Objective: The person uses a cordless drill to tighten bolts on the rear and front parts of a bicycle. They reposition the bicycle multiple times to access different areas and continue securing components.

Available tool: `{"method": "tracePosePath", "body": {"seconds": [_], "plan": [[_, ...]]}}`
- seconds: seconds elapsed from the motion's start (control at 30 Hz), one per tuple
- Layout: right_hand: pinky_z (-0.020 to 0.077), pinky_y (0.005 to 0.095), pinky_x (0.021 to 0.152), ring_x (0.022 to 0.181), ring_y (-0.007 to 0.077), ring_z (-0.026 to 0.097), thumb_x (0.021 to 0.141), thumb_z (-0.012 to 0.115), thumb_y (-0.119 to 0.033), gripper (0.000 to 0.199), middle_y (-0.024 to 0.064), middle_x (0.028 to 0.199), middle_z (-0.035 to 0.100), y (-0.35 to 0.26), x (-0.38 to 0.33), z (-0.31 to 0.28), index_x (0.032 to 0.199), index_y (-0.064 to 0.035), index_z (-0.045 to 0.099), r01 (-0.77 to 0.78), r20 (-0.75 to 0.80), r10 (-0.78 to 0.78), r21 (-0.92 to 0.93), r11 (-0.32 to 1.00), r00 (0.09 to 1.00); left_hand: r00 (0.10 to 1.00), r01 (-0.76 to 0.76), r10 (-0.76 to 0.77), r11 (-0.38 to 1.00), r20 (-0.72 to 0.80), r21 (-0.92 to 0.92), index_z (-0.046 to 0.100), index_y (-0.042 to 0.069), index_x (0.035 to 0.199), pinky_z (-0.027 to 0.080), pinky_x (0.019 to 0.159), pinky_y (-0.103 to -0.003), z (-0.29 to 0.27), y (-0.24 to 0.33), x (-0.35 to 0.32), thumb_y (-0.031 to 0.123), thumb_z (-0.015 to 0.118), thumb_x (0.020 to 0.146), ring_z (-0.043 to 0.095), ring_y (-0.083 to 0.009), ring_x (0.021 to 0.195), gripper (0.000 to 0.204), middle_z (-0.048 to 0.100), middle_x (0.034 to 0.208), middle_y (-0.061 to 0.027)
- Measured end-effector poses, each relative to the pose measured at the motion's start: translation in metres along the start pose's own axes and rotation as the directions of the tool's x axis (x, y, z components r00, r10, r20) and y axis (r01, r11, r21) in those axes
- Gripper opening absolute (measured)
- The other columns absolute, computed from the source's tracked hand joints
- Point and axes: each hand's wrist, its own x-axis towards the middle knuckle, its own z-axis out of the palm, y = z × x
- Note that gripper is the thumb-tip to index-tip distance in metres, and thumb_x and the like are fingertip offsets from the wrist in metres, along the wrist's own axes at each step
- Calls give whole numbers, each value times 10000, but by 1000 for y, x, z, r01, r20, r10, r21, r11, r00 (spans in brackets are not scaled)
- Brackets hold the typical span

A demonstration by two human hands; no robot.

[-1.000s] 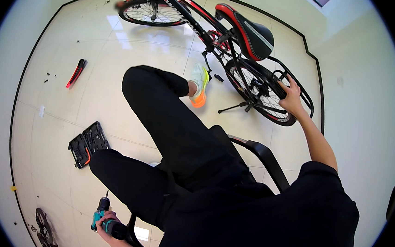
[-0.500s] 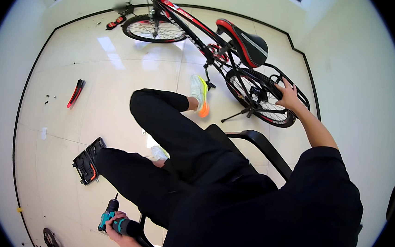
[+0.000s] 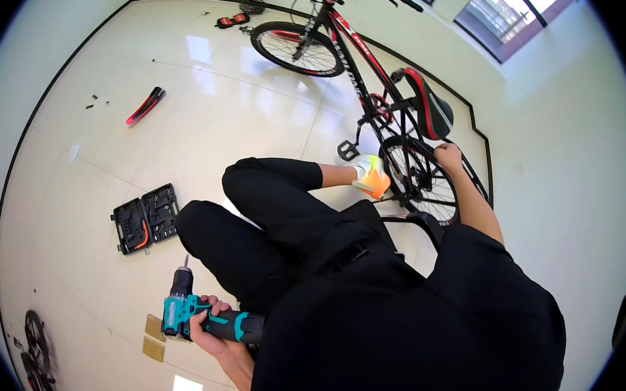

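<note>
My left hand (image 3: 207,328) is wrapped round the grip of a teal and black cordless drill (image 3: 180,308). A thin bit (image 3: 186,260) sticks out of its chuck, pointing away from me. Stretched out to the right, my right hand (image 3: 448,157) is closed on the rear rack (image 3: 469,169) of a black and red bicycle (image 3: 350,70), just behind its saddle (image 3: 434,108). Part of that grip is hidden. My foot, in a white and orange shoe (image 3: 370,176), is beside the rear wheel (image 3: 421,178).
An open black tool case (image 3: 155,216) lies on the floor beyond my left knee. Farther out are a red and black curved piece (image 3: 146,106) and several small dark bits. At lower left are dark wheel-like parts (image 3: 38,341); brass-coloured floor plates (image 3: 155,337) lie nearer. A chair armrest (image 3: 426,225) is at my right.
My view has shifted. The right hand's fingers, spread over the rack before, are now closed on it. The left hand has brought the drill up closer, and my foot is nearer the rear wheel.
</note>
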Motion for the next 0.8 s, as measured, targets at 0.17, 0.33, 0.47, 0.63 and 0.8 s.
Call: {"method": "tracePosePath", "body": {"seconds": [0.17,0.33,0.47,0.63,0.8], "plan": [[513,353,790,798,310,678,733,523,-169,291,173,820,699,23,-42,-7,891,-51,738,-163,-258,248,310,937,934,994,-2,8,999,111,-53,433,-20,1036,456,698,-302,-22,14,11,58,508,691,470,-161,677,361,447,865,-122],[475,373,882,951,345,643,736,548,-166,330,213,961,686,65,-53,31,978,-3,701,-213,-124,272,356,910,954,977,187,-154,953,149,-240,412,-16,1047,475,731,-311,-32,16,23,19,507,707,489,-162,687,355,432,883,-118],[464,380,817,947,204,596,843,534,-182,299,116,1005,645,53,-70,47,1067,0,611,-545,269,491,594,592,828,974,197,-170,962,149,-187,414,-13,1051,473,731,-314,-30,17,23,20,515,703,487,-162,682,364,436,880,-122],[291,477,1069,1279,326,391,896,520,-436,623,230,1395,396,4,-85,31,1347,-24,395,-601,396,474,669,438,787,974,200,-179,966,138,-161,423,-17,1043,473,726,-315,-32,19,24,29,522,702,487,-161,677,359,437,876,-124],[118,554,1094,1399,368,163,832,548,-514,789,223,1472,301,13,-80,55,1459,-122,274,-638,502,394,617,460,770,977,187,-163,966,140,-180,419,-17,1048,478,727,-317,-29,19,22,35,517,699,488,-165,676,366,437,875,-125]]}}
